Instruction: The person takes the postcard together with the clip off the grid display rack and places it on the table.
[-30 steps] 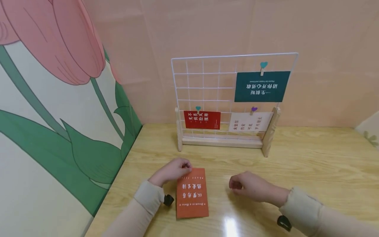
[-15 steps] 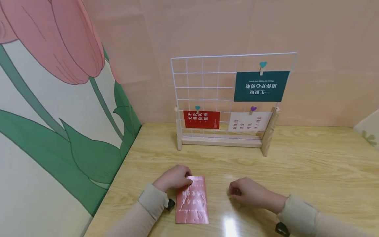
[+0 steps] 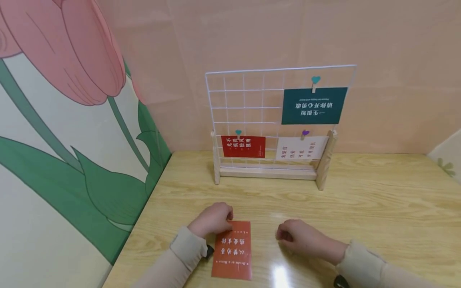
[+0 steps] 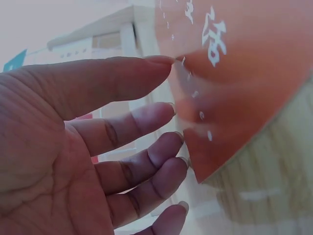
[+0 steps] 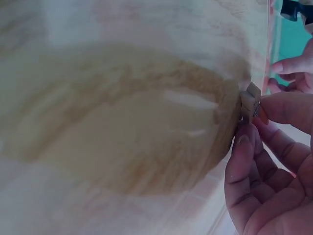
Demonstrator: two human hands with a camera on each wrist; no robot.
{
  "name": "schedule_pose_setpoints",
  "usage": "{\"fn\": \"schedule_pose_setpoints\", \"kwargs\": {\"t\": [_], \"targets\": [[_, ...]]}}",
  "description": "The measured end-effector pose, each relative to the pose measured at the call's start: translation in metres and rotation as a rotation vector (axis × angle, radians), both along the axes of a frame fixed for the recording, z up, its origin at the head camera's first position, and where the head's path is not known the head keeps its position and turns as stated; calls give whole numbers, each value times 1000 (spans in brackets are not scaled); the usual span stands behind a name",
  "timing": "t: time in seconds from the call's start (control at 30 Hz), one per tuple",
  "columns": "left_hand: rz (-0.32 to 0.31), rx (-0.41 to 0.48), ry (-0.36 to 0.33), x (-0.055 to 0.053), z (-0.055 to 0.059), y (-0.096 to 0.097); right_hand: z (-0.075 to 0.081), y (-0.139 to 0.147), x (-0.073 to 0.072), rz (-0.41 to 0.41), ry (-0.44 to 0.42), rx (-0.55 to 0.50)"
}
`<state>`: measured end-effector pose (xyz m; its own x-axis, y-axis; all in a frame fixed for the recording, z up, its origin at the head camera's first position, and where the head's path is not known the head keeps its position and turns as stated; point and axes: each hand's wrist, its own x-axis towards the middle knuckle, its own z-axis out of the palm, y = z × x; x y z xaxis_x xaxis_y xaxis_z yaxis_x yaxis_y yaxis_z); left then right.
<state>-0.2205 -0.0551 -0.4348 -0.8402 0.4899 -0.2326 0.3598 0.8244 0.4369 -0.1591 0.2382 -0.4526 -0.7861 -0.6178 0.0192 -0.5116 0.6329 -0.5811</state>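
Note:
An orange-red card with white writing lies low in front of the person, close to the table surface. The left hand is at its far edge; in the left wrist view the thumb meets the card's edge with the other fingertips close by, lightly pinching it. To the right, the right hand hovers low over the table. Its thumb and fingers pinch a small wooden clothespin in the right wrist view, with a bit of orange beside it; the head view hides this clothespin.
Behind the hands stands a white wire grid in a wooden stand. Heart-topped pegs hold a green card, a red card and a white card on it. The wooden table meets a flower-painted panel at left.
The left hand has drawn the orange-red card toward the person; glare crossed it midway and has gone. The right hand has shifted slightly nearer the person, still with fingers pinched together.

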Motion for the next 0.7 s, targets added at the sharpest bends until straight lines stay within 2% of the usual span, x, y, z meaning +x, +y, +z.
{"fn": "schedule_pose_setpoints", "kwargs": {"t": [0.17, 0.3, 0.4, 0.53, 0.7], "targets": [[21, -42, 33, 3, 5, 5, 5, 1, 1, -19, 8, 21], [48, -2, 97, 7, 11, 10, 16, 2, -2, -66, 59, 47], [46, 52, 179, 8, 19, 16, 26, 3, -4, -140, 137, 64], [45, 111, 286, 6, 35, 26, 38, 3, -6, -264, 284, 111], [77, 156, 341, 5, 52, 38, 48, 2, -9, -370, 417, 145]]}}
